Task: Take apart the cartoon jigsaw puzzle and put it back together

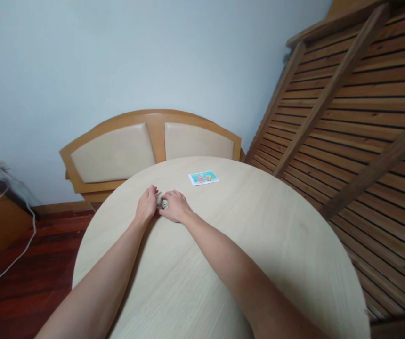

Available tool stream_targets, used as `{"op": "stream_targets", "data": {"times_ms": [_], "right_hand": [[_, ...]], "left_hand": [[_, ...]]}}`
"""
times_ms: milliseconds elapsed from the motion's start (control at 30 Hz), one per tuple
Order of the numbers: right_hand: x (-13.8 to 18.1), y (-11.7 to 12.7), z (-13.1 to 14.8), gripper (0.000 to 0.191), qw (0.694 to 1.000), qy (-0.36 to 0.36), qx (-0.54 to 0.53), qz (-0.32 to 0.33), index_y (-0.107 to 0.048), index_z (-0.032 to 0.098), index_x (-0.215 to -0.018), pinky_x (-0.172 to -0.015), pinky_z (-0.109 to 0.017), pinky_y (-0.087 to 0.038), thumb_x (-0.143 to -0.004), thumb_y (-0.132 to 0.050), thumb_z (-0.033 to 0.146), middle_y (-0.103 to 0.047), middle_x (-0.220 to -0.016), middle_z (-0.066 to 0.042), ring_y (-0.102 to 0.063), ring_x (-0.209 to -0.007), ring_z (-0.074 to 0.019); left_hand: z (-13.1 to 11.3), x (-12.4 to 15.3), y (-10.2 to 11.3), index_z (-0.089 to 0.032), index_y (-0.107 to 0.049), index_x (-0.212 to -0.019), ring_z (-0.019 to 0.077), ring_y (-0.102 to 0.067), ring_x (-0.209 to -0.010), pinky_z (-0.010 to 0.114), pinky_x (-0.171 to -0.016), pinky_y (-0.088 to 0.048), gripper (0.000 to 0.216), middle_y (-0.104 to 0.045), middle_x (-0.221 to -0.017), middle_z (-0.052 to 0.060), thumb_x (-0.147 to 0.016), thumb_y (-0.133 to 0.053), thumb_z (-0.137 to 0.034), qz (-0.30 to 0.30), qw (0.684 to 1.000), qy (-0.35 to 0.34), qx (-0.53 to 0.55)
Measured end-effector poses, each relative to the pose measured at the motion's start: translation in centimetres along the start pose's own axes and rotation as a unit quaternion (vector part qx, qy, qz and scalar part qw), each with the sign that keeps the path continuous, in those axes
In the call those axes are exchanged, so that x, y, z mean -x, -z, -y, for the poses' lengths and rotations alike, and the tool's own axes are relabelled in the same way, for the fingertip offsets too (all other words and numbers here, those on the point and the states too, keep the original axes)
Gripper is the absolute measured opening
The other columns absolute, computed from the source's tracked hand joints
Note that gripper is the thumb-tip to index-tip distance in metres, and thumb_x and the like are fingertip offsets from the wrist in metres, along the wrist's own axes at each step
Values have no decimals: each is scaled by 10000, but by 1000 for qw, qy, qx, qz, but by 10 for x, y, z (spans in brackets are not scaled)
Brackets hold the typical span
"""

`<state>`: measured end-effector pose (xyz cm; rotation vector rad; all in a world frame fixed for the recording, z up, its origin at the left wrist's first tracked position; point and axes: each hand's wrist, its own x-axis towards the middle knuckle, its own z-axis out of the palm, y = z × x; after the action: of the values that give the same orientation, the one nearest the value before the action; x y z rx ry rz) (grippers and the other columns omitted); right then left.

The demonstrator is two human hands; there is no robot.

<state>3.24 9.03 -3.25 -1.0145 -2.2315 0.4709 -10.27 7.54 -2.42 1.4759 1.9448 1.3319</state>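
Note:
A small heap of pale, green-flecked pieces lies on the round table between my two hands; they are too small to make out exactly. My right hand curls over the heap from the right, its fingers bent round it. On the left side, my left hand rests on its edge against the tabletop, with the fingers loosely extended and the palm facing the heap. Both hands partly hide the pieces. A picture card with cartoon figures on a turquoise ground lies flat beyond my right hand.
The pale round table fills the middle. Behind it stands a wooden headboard with cream panels against the wall. A slatted wooden frame leans at the right. A white cable hangs down to the dark red floor at the left.

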Motion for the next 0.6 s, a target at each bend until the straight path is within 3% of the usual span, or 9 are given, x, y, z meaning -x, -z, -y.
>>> {"op": "stream_targets", "data": {"times_ms": [100,200,300,433,600], "right_hand": [[-15,0,-15,283,975,-49,-196,-97,-717,212,-1023,-1012,-352,-436,-878,-602,426,-705,-1139,-67,-624,-1091,-213],[-21,5,-36,273,905,-114,-381,-148,-727,210,-965,-996,-327,-446,-851,-609,428,-729,-1069,-51,-640,-1066,-200],[-19,15,-57,384,882,-150,-407,-187,-694,198,-1036,-1005,-313,-436,-922,-443,464,-706,-1130,-66,-620,-1109,-177],[-2,35,-78,396,875,-191,-412,-166,-700,198,-977,-970,-327,-451,-875,-512,531,-710,-1069,-65,-629,-1045,-188],[46,75,-90,372,886,-208,-403,-93,-720,188,-910,-922,-335,-473,-822,-626,536,-722,-986,-61,-636,-942,-179]], "left_hand": [[-2,3,0,-125,-584,-1295,278,-573,-1246,414,-1080,-403,641,-628,-1327,162,-990,-228,-562,31,998,-41,-36],[-11,17,-9,-139,-548,-1368,286,-528,-1297,409,-1112,-364,646,-576,-1399,154,-961,-339,-594,99,975,-146,-136],[-20,36,-18,-215,-493,-1436,363,-423,-1370,525,-1115,-313,725,-466,-1499,149,-888,-451,-687,122,938,-186,-264],[-26,51,-27,-307,-449,-1462,443,-289,-1419,633,-1097,-232,847,-382,-1557,126,-781,-515,-807,151,899,-213,-351],[-24,38,-29,-271,-530,-1379,370,-396,-1349,553,-1088,-291,594,-480,-1476,121,-917,-472,-639,103,910,-157,-368]]}}
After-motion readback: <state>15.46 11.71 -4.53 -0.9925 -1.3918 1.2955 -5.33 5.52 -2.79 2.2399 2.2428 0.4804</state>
